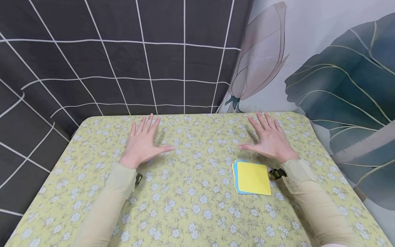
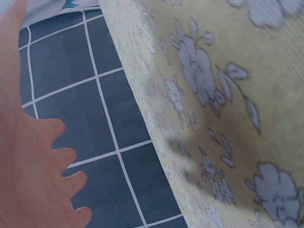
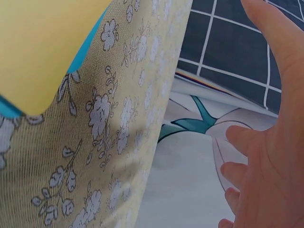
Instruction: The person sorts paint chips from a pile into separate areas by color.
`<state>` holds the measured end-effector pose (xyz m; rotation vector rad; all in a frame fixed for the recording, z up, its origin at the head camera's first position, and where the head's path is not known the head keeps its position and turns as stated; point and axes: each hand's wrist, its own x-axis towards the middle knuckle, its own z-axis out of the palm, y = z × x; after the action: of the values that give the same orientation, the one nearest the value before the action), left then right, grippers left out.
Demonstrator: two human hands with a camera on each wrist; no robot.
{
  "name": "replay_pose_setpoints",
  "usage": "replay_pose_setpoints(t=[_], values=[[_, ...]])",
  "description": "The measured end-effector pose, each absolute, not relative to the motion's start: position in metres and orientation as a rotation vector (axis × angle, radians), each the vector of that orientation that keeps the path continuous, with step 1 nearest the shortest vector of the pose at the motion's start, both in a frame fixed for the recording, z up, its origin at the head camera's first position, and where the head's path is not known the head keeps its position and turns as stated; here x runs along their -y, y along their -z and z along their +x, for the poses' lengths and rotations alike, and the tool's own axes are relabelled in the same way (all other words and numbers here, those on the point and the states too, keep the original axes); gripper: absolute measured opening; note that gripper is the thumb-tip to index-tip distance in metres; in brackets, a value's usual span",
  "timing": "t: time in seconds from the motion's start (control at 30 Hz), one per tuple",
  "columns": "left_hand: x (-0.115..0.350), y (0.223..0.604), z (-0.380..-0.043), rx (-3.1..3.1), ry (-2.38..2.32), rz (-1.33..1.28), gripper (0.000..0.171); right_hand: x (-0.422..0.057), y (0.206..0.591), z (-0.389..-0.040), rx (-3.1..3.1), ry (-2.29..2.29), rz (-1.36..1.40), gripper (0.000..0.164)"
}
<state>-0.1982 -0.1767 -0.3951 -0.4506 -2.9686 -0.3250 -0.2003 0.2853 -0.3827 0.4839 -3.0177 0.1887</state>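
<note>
My left hand (image 1: 142, 144) is spread over the left part of the table, fingers straight and thumb out to the right; it holds nothing. On the right side my right hand (image 1: 270, 140) is spread likewise, thumb pointing left, holding nothing. A small stack of square paper sheets (image 1: 253, 178), yellow on top with blue showing beneath, lies just below the right hand, apart from its fingers. In the right wrist view the corner of the yellow sheet (image 3: 42, 52) shows at upper left. Both hands cast shadows on the cloth and appear raised slightly above it.
A yellow flowered cloth (image 1: 191, 206) covers the table. Behind it hangs a dark curtain (image 1: 166, 65) with a white grid, and at the right a pale curtain (image 1: 308, 31) with leaf and flower prints. A dark strap piece (image 1: 277, 173) sits at the right wrist.
</note>
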Motion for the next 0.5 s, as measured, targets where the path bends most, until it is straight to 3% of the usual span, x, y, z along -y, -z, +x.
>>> replay_pose_setpoints(t=[0.5], values=[[0.156,0.389,-0.191,2.937,0.384,-0.516,0.129,-0.29,0.374,-0.184,3.041,-0.283,0.521,0.117]])
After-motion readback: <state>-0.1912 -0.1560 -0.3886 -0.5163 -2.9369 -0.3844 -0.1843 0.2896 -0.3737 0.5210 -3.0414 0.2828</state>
